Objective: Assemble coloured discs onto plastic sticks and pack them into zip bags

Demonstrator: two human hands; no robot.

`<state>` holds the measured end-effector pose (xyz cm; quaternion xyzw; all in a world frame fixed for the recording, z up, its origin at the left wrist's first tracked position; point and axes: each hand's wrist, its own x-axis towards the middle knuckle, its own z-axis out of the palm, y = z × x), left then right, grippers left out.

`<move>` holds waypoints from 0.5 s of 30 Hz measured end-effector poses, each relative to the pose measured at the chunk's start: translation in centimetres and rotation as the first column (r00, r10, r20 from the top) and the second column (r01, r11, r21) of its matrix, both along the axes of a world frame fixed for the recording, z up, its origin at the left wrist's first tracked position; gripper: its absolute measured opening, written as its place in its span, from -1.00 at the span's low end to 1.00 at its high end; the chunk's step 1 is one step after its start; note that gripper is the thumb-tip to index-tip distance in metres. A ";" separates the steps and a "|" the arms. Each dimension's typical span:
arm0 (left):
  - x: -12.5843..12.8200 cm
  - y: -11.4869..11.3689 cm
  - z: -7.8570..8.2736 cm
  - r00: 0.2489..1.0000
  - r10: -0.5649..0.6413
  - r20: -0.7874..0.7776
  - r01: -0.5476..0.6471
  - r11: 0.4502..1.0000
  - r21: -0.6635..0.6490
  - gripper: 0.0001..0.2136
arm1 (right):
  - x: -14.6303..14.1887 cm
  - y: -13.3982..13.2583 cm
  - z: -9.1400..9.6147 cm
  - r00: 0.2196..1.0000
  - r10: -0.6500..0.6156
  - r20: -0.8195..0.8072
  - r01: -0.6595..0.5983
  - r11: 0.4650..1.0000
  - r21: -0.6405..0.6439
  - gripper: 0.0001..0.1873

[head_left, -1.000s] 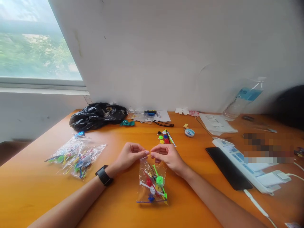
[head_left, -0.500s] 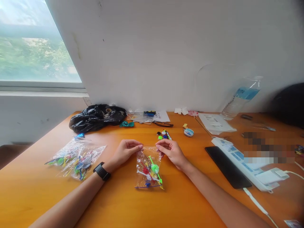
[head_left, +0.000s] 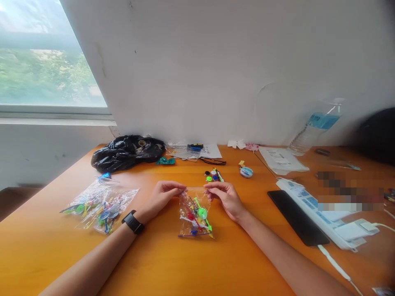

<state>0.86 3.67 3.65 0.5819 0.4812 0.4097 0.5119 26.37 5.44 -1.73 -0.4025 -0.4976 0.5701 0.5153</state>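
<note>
Between my hands is a clear plastic bag (head_left: 187,205) with small coloured plastic pieces in it: green, red, white, yellow and blue. My left hand (head_left: 165,197), with a black watch (head_left: 133,222) on its wrist, pinches the bag's top left corner. At the top right corner, the thumb and fingers of my right hand (head_left: 226,198) are closed on the same edge. Just beyond the bag lie several small coloured discs and sticks (head_left: 213,176). To the left rest more clear bags of coloured pieces (head_left: 105,211).
A black plastic bag (head_left: 126,154) lies at the back left, near a green wrapper (head_left: 166,161). On the right are a phone (head_left: 298,218), a white power strip (head_left: 314,213) with cables, and a round container (head_left: 246,172). A clear bottle (head_left: 314,127) leans by the wall.
The lower end of the bag has come up a little towards my hands. Both hands keep their pinch on its top edge; the whole view has shifted slightly.
</note>
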 end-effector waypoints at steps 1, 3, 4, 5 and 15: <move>0.1 -0.1 0.1 1.000 0.017 0.004 -0.017 1.000 -0.010 -0.85 | -0.1 0.0 -0.1 1.000 -0.011 0.014 0.011 1.000 0.024 -0.80; 0.2 -0.4 0.5 0.999 0.039 -0.001 -0.039 0.999 -0.022 -0.85 | -0.1 -0.1 -0.3 0.999 -0.024 0.048 0.021 0.998 0.065 -0.80; 0.3 -0.6 0.7 0.999 0.044 -0.012 -0.044 0.999 -0.022 -0.84 | -0.2 -0.2 -0.4 0.998 -0.024 0.065 0.018 0.997 0.081 -0.80; 0.4 -0.8 0.8 0.999 0.048 -0.025 -0.048 0.999 -0.019 -0.82 | -0.2 -0.3 -0.3 0.997 -0.019 0.079 0.011 0.995 0.096 -0.80; 1.2 -0.3 -2.1 0.998 0.001 0.063 -0.001 1.000 0.007 -0.68 | -1.1 -1.0 0.0 0.973 0.139 0.184 -0.148 0.988 0.034 -0.57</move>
